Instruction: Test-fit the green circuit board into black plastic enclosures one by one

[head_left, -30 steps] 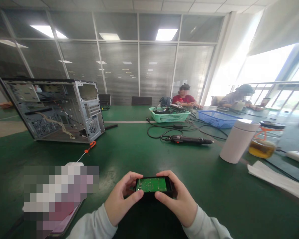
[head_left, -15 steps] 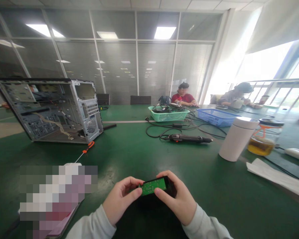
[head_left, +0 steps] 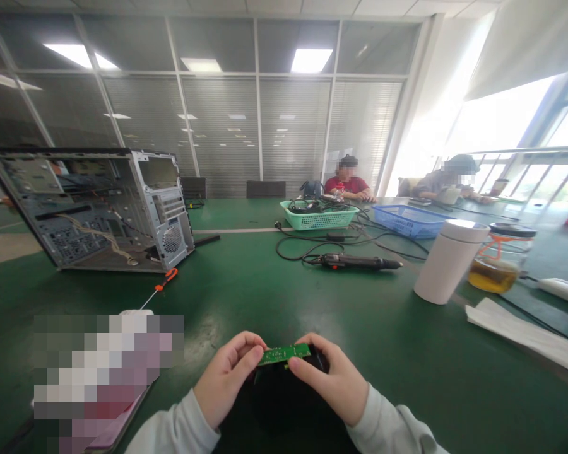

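Between my two hands, low over the table, is a green circuit board point(head_left: 283, 354) with small parts on it. My left hand point(head_left: 231, 372) pinches the board's left end between thumb and fingers. On the other side, my right hand point(head_left: 329, 372) is closed around the right end, its thumb at the board's near edge. A black housing point(head_left: 318, 358) shows behind my right thumb, partly hidden by the hand. Whether board and housing are joined I cannot tell. The board is tilted, so its face looks narrow.
An opened computer case point(head_left: 89, 211) stands at the left, with a blurred pinkish item point(head_left: 123, 391) nearer me. Ahead lie a black electric screwdriver point(head_left: 360, 261), a green basket point(head_left: 319, 217) of cables and a blue basket point(head_left: 409, 222). A white cup point(head_left: 449, 261) and glass jar point(head_left: 499, 258) stand right.
The green board has tipped in my hands, its face now showing as a narrower strip. Its left end has risen slightly. Both hands keep their hold.
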Demonstrator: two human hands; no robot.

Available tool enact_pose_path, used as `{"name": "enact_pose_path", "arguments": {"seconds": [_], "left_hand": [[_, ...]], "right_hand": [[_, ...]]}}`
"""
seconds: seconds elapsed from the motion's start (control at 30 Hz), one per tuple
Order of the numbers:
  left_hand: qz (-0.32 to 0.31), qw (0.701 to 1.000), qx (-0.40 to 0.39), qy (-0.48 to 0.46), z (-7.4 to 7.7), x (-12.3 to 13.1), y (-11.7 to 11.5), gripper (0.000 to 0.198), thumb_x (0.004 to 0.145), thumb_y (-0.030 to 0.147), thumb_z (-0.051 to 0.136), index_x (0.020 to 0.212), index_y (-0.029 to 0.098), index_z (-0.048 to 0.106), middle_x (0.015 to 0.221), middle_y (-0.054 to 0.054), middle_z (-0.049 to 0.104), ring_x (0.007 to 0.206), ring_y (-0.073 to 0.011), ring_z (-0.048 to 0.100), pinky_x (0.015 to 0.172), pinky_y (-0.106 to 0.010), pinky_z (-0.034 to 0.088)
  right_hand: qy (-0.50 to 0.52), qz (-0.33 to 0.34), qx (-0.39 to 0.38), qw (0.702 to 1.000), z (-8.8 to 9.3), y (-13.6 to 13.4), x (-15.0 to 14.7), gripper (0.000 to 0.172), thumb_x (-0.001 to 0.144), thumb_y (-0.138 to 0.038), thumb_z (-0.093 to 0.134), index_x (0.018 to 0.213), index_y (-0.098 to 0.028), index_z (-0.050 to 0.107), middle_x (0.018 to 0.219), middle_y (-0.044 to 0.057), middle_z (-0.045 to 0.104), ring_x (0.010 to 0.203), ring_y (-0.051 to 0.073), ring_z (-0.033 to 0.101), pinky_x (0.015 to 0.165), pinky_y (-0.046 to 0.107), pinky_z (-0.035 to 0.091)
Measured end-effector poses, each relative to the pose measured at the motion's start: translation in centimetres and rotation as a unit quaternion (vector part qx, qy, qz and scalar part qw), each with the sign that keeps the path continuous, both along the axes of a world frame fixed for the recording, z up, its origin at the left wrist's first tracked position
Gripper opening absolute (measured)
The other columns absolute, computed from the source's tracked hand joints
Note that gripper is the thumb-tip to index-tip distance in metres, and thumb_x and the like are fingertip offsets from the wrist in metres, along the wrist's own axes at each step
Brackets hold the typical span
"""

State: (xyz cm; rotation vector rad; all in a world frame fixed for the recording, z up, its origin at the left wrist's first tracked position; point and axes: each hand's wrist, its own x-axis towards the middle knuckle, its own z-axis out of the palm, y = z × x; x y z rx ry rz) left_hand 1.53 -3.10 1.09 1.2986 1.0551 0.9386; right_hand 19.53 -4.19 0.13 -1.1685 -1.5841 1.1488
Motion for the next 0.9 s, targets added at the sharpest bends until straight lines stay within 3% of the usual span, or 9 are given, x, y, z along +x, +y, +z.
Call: {"name": "enact_pose_path", "arguments": {"seconds": [0.1, 0.27, 0.47, 0.53, 0.63, 0.73, 0.83, 0.9], "left_hand": [[0.04, 0.999, -0.015, -0.022, -0.1, -0.3, 0.4, 0.032, 0.063, 0.048, 0.06, 0.07, 0.018, 0.052, 0.063, 0.005, 0.052, 0.056, -0.0102, 0.05, 0.052, -0.02, 0.038], [0.136, 0.984, -0.083, -0.076, -0.3, -0.9, 1.1, 0.024, 0.069, 0.04, 0.056, 0.079, 0.018, 0.054, 0.065, 0.003, 0.055, 0.059, -0.0136, 0.056, 0.051, -0.024, 0.046], [0.213, 0.963, -0.126, -0.105, 0.2, -0.9, 1.1, 0.023, 0.079, 0.031, 0.045, 0.09, 0.015, 0.058, 0.059, 0.001, 0.053, 0.05, -0.0108, 0.054, 0.041, -0.019, 0.043], [0.218, 0.96, -0.135, -0.116, 0.3, -1.0, 1.2, 0.024, 0.079, 0.031, 0.045, 0.092, 0.015, 0.058, 0.061, 0.0, 0.055, 0.049, -0.0107, 0.054, 0.04, -0.02, 0.044], [0.232, 0.952, -0.153, -0.128, 0.2, -1.2, 1.6, 0.025, 0.081, 0.028, 0.042, 0.095, 0.014, 0.057, 0.068, -0.004, 0.058, 0.047, -0.01, 0.054, 0.042, -0.021, 0.046], [0.238, 0.95, -0.156, -0.127, 0.3, -1.2, 1.8, 0.025, 0.082, 0.028, 0.041, 0.095, 0.014, 0.057, 0.07, -0.005, 0.059, 0.049, -0.0107, 0.054, 0.044, -0.023, 0.047], [0.222, 0.959, -0.142, -0.102, 0.3, -1.0, 1.7, 0.025, 0.081, 0.032, 0.043, 0.092, 0.015, 0.058, 0.066, -0.002, 0.056, 0.055, -0.013, 0.056, 0.046, -0.024, 0.047], [0.205, 0.967, -0.127, -0.082, 0.2, -1.0, 1.5, 0.027, 0.079, 0.036, 0.044, 0.091, 0.015, 0.058, 0.065, -0.001, 0.055, 0.058, -0.0141, 0.056, 0.048, -0.024, 0.047]], "right_hand": [[0.018, 0.016, -0.018, 1.0, -0.3, -0.1, 0.0, 0.031, 0.069, -0.044, 0.056, 0.071, -0.014, 0.052, 0.063, 0.0, 0.049, 0.058, 0.012, 0.045, 0.052, 0.021, 0.036], [0.025, -0.002, -0.071, 0.997, -0.9, 0.0, 0.0, 0.041, 0.064, -0.053, 0.059, 0.079, -0.015, 0.054, 0.054, -0.003, 0.045, 0.038, 0.006, 0.036, 0.032, 0.017, 0.026], [0.124, 0.065, -0.146, 0.979, -0.2, 0.3, 0.2, 0.053, 0.064, -0.06, 0.058, 0.086, -0.013, 0.051, 0.04, -0.007, 0.04, 0.027, 0.004, 0.033, 0.024, 0.011, 0.02], [0.21, 0.086, -0.198, 0.954, -0.1, 0.5, 0.2, 0.06, 0.056, -0.063, 0.063, 0.086, -0.013, 0.05, 0.043, -0.006, 0.045, 0.025, 0.004, 0.033, 0.022, 0.011, 0.02], [0.342, 0.091, -0.313, 0.881, -0.1, 0.6, 0.4, 0.06, 0.051, -0.062, 0.067, 0.081, -0.013, 0.053, 0.049, -0.004, 0.052, 0.024, 0.005, 0.038, 0.022, 0.012, 0.025], [0.401, 0.081, -0.376, 0.831, 0.2, 0.5, 0.6, 0.052, 0.069, -0.061, 0.055, 0.069, -0.009, 0.056, 0.047, 0.002, 0.054, 0.037, 0.011, 0.053, 0.033, 0.013, 0.04], [0.433, 0.066, -0.392, 0.809, 0.7, 0.3, 0.6, 0.041, 0.084, -0.047, 0.047, 0.085, -0.008, 0.059, 0.073, 0.009, 0.063, 0.064, 0.016, 0.062, 0.048, 0.016, 0.048], [0.439, 0.077, -0.407, 0.797, 0.7, 0.2, 0.6, 0.036, 0.087, -0.042, 0.043, 0.093, -0.01, 0.059, 0.08, 0.009, 0.063, 0.07, 0.018, 0.062, 0.051, 0.019, 0.049]]}}
